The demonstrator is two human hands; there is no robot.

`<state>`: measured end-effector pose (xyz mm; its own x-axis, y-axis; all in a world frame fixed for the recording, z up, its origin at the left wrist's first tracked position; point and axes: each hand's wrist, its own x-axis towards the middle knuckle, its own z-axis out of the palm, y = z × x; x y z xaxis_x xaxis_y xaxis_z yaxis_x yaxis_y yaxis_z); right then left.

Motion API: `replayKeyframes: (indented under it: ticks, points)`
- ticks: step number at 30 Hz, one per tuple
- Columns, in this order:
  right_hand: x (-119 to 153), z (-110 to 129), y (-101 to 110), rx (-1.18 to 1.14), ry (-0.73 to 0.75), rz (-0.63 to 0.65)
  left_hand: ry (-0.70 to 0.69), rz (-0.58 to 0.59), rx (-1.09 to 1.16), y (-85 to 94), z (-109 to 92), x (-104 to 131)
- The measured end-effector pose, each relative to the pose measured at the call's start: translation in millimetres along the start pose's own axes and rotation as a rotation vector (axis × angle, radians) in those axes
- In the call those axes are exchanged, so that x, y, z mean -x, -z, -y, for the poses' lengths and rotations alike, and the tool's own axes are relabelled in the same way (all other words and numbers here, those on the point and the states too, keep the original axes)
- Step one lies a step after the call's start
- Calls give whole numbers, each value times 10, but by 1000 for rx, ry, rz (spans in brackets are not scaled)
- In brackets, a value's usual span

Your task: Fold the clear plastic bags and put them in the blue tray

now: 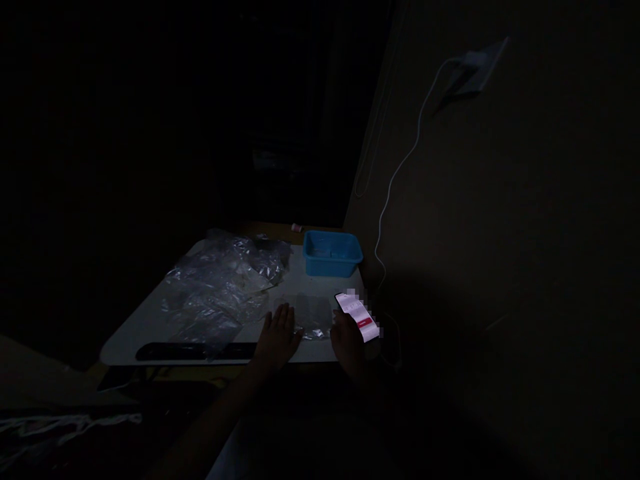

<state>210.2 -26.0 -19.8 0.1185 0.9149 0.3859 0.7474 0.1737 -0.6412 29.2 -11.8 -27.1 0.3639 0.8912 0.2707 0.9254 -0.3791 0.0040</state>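
A clear plastic bag [314,321] lies flat on the white table in front of me, its near edge crinkled and shiny. My left hand [279,337] rests flat at the bag's left side, fingers stretched out. At its right edge, my right hand [347,339] has its fingers curled in at the plastic; the dim light hides the fingertips. Just beyond and partly behind that hand is a phone [367,327] with a lit screen and a red button. To the left spreads a heap of crumpled clear plastic bags [225,283].
A blue plastic basket [331,267] stands at the table's far right corner. Behind it lies a small pinkish object [297,228]. A white cable [390,183] runs down the right wall from a socket [475,67]. The white table [130,327] has a dark slot along its near edge.
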Motion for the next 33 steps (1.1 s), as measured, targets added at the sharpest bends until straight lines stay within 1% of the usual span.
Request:
replayKeyframes:
  ticks: [1,2,5,8,11,13,17,23,26,29,33]
  points:
    - [-2,34,-3,63,79,-9,2,-3,-6,2,-2,1]
    - [-13,75,-12,120,152,14,5,-5,-13,4,-4,1]
    - [-100,209,-74,259,320,160,4,-2,-34,3,-10,-1]
    - [-196,294,-163,371,425,257,5,-1,-46,-6,-13,-6]
    - [-230,281,-235,442,477,293,13,-16,-44,-16,-13,-9]
    - [-220,231,-262,470,472,297,9,-27,-41,-21,-9,-8]
    - [-187,139,-263,498,412,303,14,-27,-33,-12,-6,1]
    - [-176,152,-212,507,335,338,71,-33,-28,30,-4,20]
    - [-171,155,-209,507,318,344,95,-25,-37,27,47,45]
    - [-163,142,-221,513,327,321,93,-24,-50,19,129,83]
    - [-160,140,-230,521,321,322,143,-33,-89,101,183,81]
